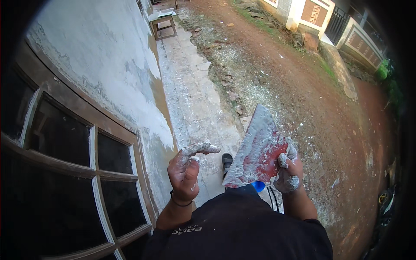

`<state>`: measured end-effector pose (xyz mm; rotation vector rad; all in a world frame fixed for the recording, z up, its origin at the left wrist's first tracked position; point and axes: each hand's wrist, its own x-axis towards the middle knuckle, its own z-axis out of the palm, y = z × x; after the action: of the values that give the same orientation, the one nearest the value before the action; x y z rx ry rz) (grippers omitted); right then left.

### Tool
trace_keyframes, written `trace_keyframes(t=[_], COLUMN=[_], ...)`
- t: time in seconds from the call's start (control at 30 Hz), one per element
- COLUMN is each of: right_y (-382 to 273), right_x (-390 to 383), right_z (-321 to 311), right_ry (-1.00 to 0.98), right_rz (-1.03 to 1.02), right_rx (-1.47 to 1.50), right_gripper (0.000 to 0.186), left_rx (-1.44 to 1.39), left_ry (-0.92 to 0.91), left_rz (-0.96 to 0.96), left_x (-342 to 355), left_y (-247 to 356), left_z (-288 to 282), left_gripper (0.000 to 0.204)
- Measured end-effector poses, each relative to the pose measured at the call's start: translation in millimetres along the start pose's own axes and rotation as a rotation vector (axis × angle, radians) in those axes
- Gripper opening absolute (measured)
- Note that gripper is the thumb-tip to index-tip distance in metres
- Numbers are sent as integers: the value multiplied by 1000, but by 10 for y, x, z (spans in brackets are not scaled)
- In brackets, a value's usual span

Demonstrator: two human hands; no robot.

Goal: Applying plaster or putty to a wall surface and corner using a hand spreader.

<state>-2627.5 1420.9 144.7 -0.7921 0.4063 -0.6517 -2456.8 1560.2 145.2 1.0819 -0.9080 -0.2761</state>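
Note:
My right hand (291,171), smeared with white paste, grips a wide red putty spreader (275,157) by its narrow end. Wet grey-white plaster (253,145) covers much of its face, thickest along the long edge on the left. My left hand (185,169) is raised beside it, apart from the blade and holding nothing I can see. Its index finger sticks out toward the spreader, coated in plaster, with the thumb apart below. A partly plastered wall (104,56) stands to my left, white above a bare brownish strip near the ground.
A wooden-framed window (96,173) is close on my left. A pale walkway (186,86) runs along the wall to a small wooden table (162,21). Below the spreader, a blue object (258,186) shows partly. A dirt road (294,82) lies to the right, bordered by a fence (362,43).

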Motion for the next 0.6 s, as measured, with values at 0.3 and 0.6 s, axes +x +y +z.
trace_keyframes(t=[0.3,0.6], right_y=[39,478], right_x=[3462,6533], right_z=[388,1127], right_ry=[-295,-444], right_rz=[148,232], right_rx=[98,45], right_gripper=[26,34], left_rx=[28,-62], left_ry=[229,442], left_rz=[-24,66], left_x=[2192,4308], left_y=[-1386,-2745], left_z=[-837,-1765], left_gripper=[34,39])
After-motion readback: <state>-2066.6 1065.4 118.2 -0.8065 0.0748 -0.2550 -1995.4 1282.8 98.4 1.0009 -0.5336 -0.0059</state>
